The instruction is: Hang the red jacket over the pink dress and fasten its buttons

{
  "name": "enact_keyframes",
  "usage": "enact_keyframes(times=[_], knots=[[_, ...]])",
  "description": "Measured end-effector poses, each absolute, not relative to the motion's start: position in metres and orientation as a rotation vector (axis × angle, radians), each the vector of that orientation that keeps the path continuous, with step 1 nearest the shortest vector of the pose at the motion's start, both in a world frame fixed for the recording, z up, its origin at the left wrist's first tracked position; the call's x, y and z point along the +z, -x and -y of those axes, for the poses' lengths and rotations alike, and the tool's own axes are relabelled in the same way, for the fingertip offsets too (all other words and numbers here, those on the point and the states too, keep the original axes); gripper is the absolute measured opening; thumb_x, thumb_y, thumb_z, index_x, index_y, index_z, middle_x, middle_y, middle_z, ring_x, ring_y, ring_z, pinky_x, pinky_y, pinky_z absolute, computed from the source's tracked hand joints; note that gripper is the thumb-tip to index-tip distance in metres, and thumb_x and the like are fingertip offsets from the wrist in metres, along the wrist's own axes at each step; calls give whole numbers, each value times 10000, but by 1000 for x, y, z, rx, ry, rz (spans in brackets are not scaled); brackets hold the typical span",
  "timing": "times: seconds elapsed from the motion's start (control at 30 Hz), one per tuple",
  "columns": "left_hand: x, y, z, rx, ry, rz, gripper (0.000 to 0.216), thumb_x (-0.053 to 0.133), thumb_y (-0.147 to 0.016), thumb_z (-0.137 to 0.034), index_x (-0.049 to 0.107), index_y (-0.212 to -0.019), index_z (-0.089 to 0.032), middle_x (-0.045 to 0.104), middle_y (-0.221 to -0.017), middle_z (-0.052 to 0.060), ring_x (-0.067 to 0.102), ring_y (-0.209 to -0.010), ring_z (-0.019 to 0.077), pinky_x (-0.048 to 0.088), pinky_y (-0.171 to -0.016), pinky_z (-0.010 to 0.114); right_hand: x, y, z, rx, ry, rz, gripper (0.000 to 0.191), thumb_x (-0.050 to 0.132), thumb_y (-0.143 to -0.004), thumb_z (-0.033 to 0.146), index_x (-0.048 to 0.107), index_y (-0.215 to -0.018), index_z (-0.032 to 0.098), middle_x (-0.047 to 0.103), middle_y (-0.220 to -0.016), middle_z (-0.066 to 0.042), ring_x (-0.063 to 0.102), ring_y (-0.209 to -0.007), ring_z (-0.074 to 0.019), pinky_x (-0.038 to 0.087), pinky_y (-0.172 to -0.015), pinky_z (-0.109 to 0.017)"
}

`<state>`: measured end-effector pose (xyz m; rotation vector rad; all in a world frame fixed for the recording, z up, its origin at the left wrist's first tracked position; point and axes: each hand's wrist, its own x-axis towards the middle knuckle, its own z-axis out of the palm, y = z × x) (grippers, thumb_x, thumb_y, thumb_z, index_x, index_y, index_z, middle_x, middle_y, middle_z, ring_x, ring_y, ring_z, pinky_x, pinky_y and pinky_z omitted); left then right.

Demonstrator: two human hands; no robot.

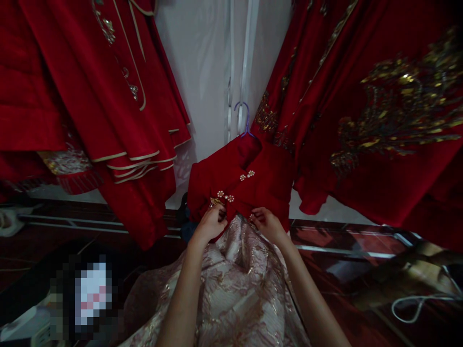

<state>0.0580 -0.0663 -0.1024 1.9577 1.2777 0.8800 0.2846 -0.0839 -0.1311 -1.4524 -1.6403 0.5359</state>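
Observation:
A short red jacket [267, 166] hangs on a purple hanger [247, 118], with two pearl-and-flower clasps [225, 196] on its front. Below it spreads a pale brocade skirt [242, 289] with a pink and gold pattern. My left hand [211, 222] is closed at the jacket's lower front, just under a gold ornament [216, 201]. Across the gap, my right hand [268, 224] pinches the other front edge, where a small beaded piece [252, 220] shows by the fingertips. The top of the skirt lies between my two hands.
Red garments with pale piping [141, 159] hang at the left. More red garments with gold sequin embroidery [394, 106] hang at the right. A white wall [202, 62] stands behind, and metal rails [340, 251] run low over the dark red floor. A white cord [408, 318] lies lower right.

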Motion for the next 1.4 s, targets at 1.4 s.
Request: enact_keyframes(times=[1.4], knots=[[-80,-42,77,883,-1180,-1085,137,636,-729,-178,674,-792,-63,687,-714,62,633,-643,93,535,-689,232,-101,-218,109,841,1252,1532,240,605,-773,374,654,-880,165,705,-836,-56,673,-711,-163,537,-648,-263]])
